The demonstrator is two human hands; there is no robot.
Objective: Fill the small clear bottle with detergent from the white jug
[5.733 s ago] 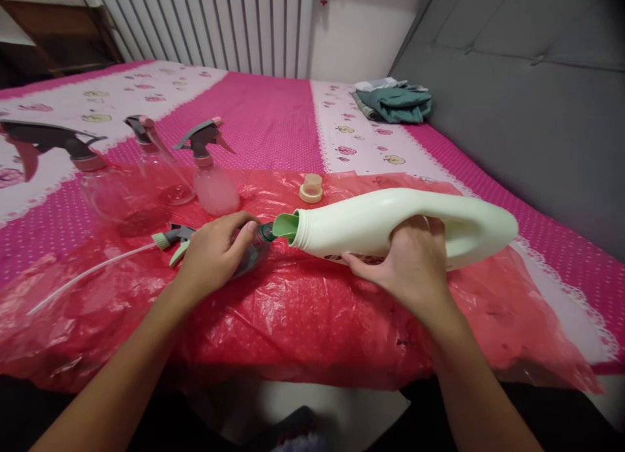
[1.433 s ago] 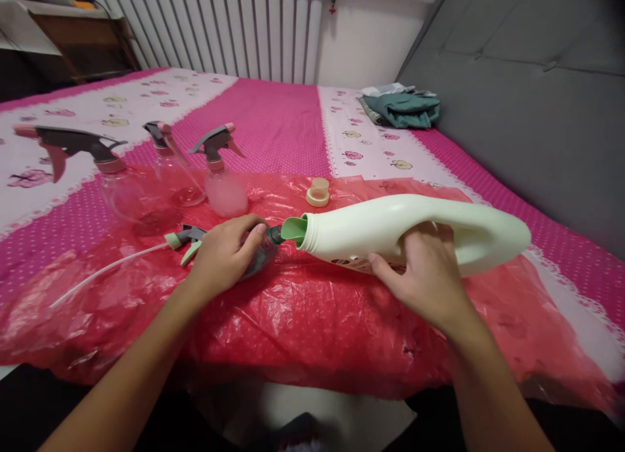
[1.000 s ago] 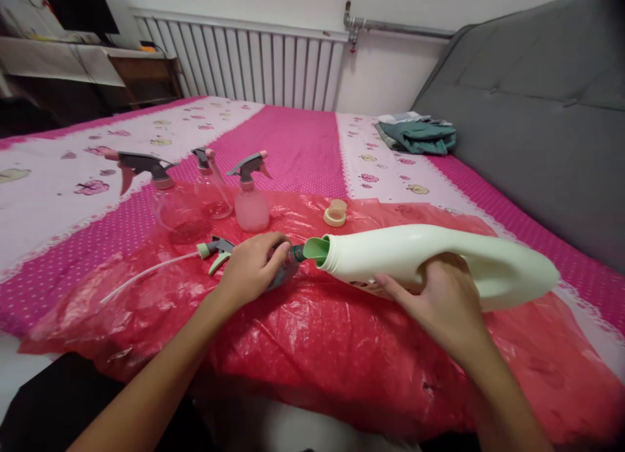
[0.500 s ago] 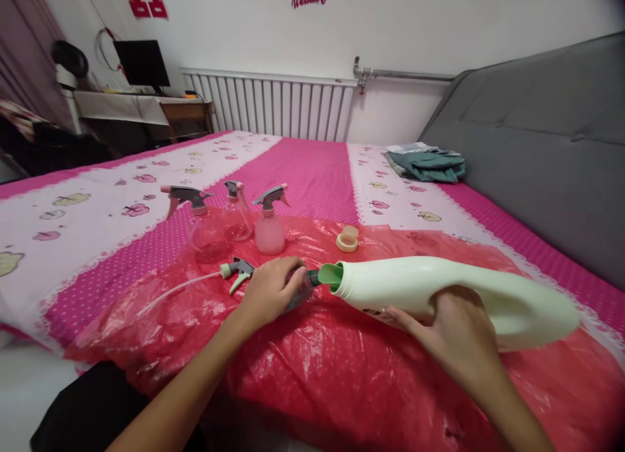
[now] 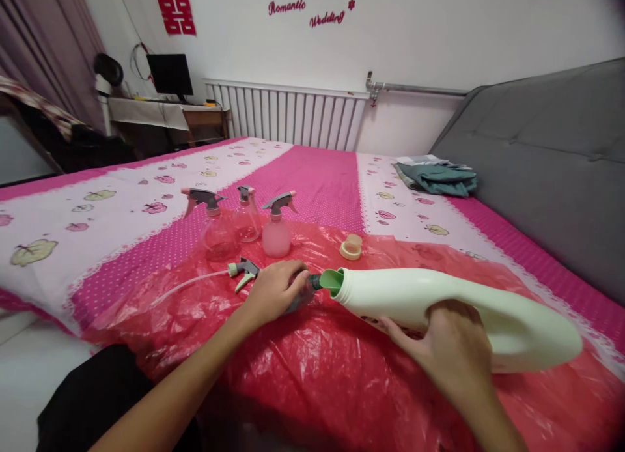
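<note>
My right hand [image 5: 454, 338] grips the handle of a large pale green jug [image 5: 390, 292], which lies tilted nearly level with its green spout pointing left. The spout meets the dark green neck of a small clear bottle [image 5: 301, 299]. Around that bottle my left hand [image 5: 278, 289] is closed, hiding most of it. Whether liquid is flowing I cannot tell. Just left of my left hand lies a loose spray head [image 5: 247, 269] with its long thin tube. Behind it stand three clear pinkish spray bottles, one [image 5: 277, 236] holding cloudy liquid.
A cream cap [image 5: 351, 247] sits behind the jug's mouth. Red plastic sheeting [image 5: 293, 380] covers the near part of the bed [image 5: 325, 172]. Folded clothes [image 5: 437, 175] lie by the grey headboard [image 5: 541, 133]. A desk with a monitor [image 5: 170, 74] stands far left.
The camera view has shifted, so everything sits slightly lower and further right in the picture. Both hands keep their holds, and the jug's spout stays at the bottle's neck.
</note>
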